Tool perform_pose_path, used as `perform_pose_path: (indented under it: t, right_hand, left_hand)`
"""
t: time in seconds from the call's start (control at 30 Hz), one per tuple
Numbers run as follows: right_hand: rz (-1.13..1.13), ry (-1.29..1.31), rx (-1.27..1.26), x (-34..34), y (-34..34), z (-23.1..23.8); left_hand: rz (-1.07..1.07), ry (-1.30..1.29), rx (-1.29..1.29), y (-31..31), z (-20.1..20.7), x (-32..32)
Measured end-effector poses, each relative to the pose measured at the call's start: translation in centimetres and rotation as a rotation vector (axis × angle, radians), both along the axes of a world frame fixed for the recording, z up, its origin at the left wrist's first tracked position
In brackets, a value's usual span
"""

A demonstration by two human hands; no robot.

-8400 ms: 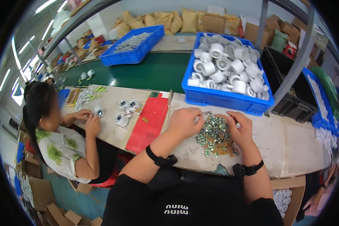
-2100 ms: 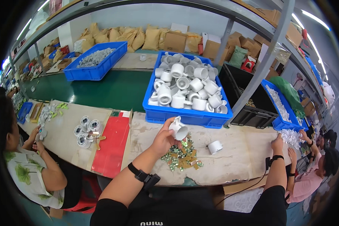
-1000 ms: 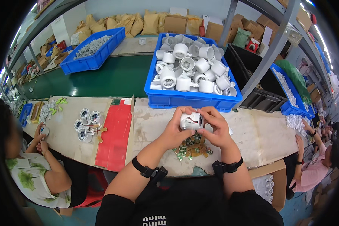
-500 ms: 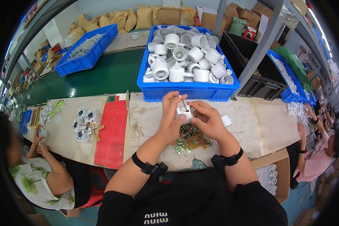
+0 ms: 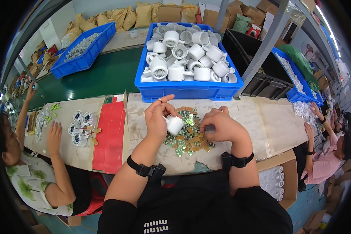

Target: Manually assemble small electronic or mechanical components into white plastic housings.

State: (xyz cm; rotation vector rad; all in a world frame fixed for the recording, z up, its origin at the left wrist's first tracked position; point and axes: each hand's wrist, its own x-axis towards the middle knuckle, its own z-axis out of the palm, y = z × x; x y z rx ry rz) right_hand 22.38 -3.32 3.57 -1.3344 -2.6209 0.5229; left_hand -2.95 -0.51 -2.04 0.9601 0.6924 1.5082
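Note:
My left hand point(image 5: 158, 116) is closed around a white cup-shaped plastic housing point(image 5: 175, 126), held tilted just over the worktable. Below and beside it spreads a loose pile of small green circuit boards point(image 5: 181, 146) with tan strips among them. My right hand point(image 5: 224, 125) reaches down at the pile's right side, its fingers curled and pinched together. A greyish blurred patch shows by those fingertips; what they grip, if anything, I cannot make out.
A blue crate point(image 5: 189, 93) heaped with white housings stands ahead, beside a black crate point(image 5: 261, 87). Red card point(image 5: 110, 136) lies left, near several round white motor units point(image 5: 80, 138). Co-workers sit on both sides. An open carton point(image 5: 286, 165) stands lower right.
My hands have parted. The left keeps a white housing and has moved left; the right has let go of it and dropped to the pile. The left co-worker's arm has risen outward.

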Motion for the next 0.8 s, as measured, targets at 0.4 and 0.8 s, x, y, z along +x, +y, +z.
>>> perform_pose_path:
  t: [0.4,0.8]
  right_hand:
    - [-0.013,0.234,0.127,-0.7,0.9,-1.7]
    - [-0.111,0.839,0.324,-3.1,0.1,-0.9]
  left_hand:
    - [-0.03,0.113,0.134,0.2,-0.9,1.5]
    - [0.1,0.605,0.479,-2.4,0.4,1.9]
